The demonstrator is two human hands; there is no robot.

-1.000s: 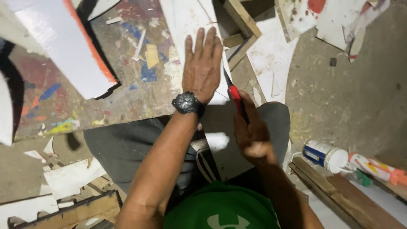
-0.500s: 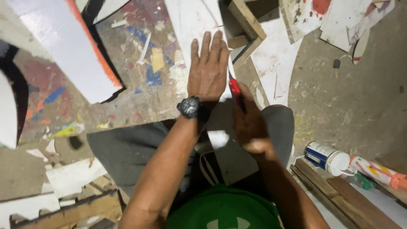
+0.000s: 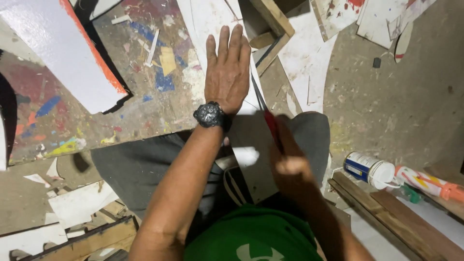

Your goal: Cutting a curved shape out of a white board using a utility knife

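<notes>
My left hand (image 3: 227, 70), with a black watch at the wrist, lies flat with fingers spread on a long white sheet strip (image 3: 208, 21) that runs across a paint-stained board (image 3: 145, 96). My right hand (image 3: 287, 162) is blurred and closed around a red-handled knife (image 3: 268, 121). The knife's dark blade runs along the right edge of my left hand, against the white strip. The strip's near end rests over my lap, on grey shorts (image 3: 140, 166).
A large white panel with an orange edge (image 3: 63, 53) lies at upper left. Wooden frame pieces (image 3: 273, 21) sit past my fingers. A white can (image 3: 369, 169) and a sealant tube (image 3: 427, 182) rest by wooden planks (image 3: 396, 217) at right. White offcuts litter the concrete floor.
My right hand has drawn the red-handled knife back toward my body along the strip. My left hand stays pressed flat on the sheet.
</notes>
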